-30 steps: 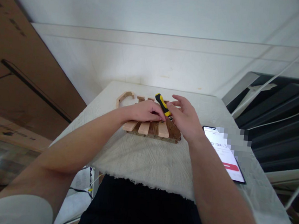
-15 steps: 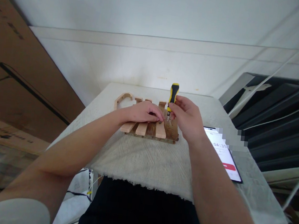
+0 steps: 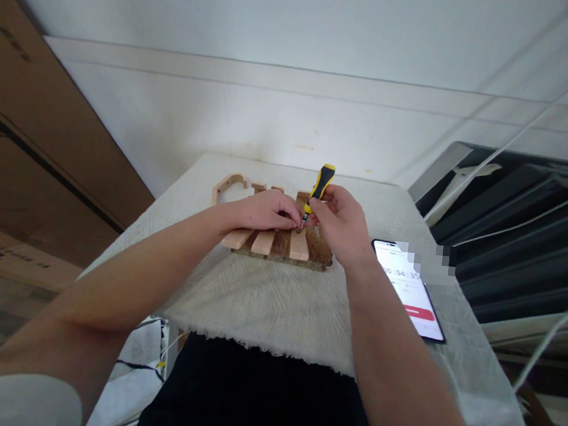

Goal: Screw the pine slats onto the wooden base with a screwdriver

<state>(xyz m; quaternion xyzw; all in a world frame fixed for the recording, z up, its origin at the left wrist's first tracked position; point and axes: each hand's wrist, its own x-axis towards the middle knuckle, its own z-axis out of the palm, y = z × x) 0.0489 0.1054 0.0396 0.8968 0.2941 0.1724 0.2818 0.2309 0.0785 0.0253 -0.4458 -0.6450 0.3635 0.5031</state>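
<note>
My right hand [image 3: 346,226] is closed around a yellow-and-black screwdriver [image 3: 324,180], which tilts with its handle up and its bit down. The bit meets a small dark spot on a light wooden piece [image 3: 299,247]; whether that is a screw or a hole I cannot tell. My left hand [image 3: 271,210] lies over the wooden pieces, thumb and fingertips pressed together beside the bit. What they pinch, if anything, is too small to make out. Two more light wooden pieces [image 3: 263,243] lie to the left, all across a brown, pitted wooden board [image 3: 321,247].
A curved light wooden part [image 3: 228,183] lies behind my left wrist. To the right, a phone [image 3: 410,289] with a running timer rests on the cloth-covered table [image 3: 265,305]. A white wall stands behind, cardboard [image 3: 47,116] at left, dark panels [image 3: 528,230] at right.
The screwdriver has moved left and now leans, its bit brought from over the bare board to the dark spot by my left fingertips. The view has shifted slightly.
</note>
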